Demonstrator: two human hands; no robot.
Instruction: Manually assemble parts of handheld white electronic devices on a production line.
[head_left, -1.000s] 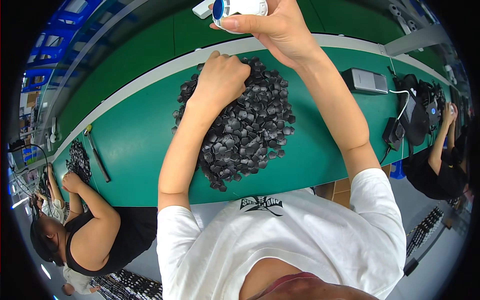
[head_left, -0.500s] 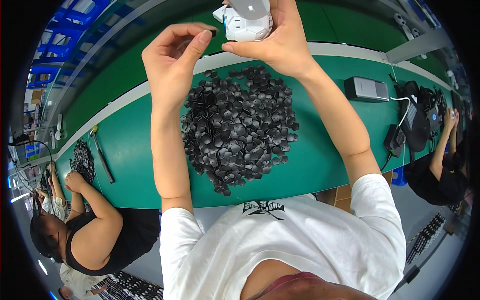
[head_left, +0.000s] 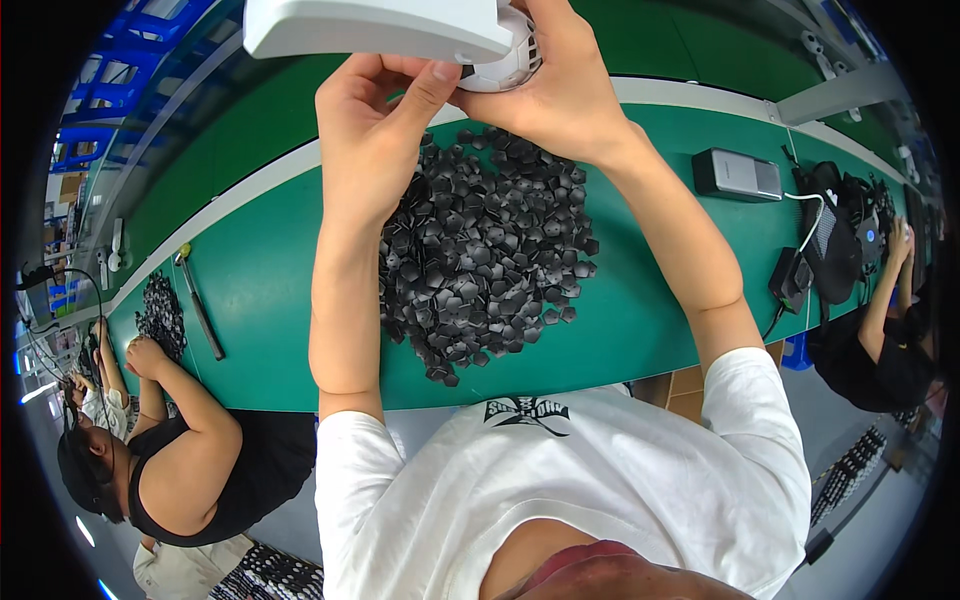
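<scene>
My right hand (head_left: 570,100) is wrapped round a white ball-shaped body (head_left: 505,68) with panel lines and slots, held above the table's far edge. A long white curved piece (head_left: 380,28) reaches left over it; whether the two are joined I cannot tell. My left hand (head_left: 385,120) is closed, thumb and forefinger pinching a small black piece (head_left: 467,71) against the ball's left side. Only a bit of that piece shows. Below both hands, a large pile of black pentagon pieces (head_left: 490,260) lies on the green table (head_left: 640,330).
A hammer-like tool (head_left: 200,305) lies left, beside a smaller black pile (head_left: 162,315). At right are a grey-and-black box (head_left: 737,175) with a white cable, a black adapter (head_left: 790,280) and a black bag (head_left: 835,240). Co-workers sit at both sides; one person's arm (head_left: 195,395) rests near the left pile.
My left hand has moved right, bringing the black piece from apart to the ball's side. The ball has turned, and the white curved piece has swung out to the left above my hands.
</scene>
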